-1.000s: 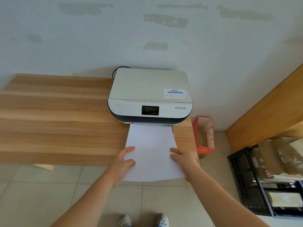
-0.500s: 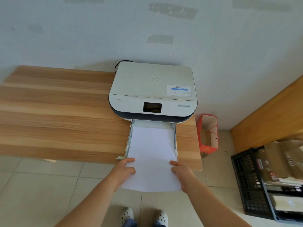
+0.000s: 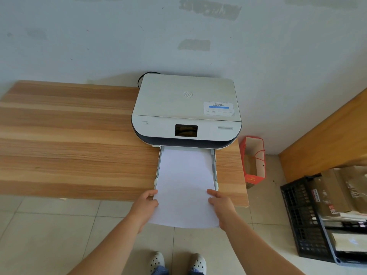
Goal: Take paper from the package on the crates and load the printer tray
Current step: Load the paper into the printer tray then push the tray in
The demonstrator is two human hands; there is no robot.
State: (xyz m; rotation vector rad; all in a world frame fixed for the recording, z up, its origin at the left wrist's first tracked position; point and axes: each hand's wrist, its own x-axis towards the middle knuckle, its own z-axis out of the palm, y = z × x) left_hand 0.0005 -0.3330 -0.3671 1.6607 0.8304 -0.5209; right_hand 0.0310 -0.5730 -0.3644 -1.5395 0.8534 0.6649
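A white printer (image 3: 186,108) with a dark front band sits on the wooden table (image 3: 69,139) against the wall. Its pale paper tray (image 3: 214,167) is pulled out toward me. A stack of white paper (image 3: 185,187) lies in the tray, its near end hanging past the table edge. My left hand (image 3: 146,205) grips the paper's left edge. My right hand (image 3: 220,204) grips its right edge. Black crates (image 3: 297,219) with the brown paper package (image 3: 333,187) stand on the floor at the right.
A red paper bag (image 3: 253,161) stands on the floor between the table and a wooden panel (image 3: 325,139). The printer's black cable (image 3: 143,77) loops behind it. My two shoes (image 3: 176,262) show on the tiled floor below the paper.
The tray's side rails have come into view and the paper has slid further in between them. Both hands stay on the paper's near end.
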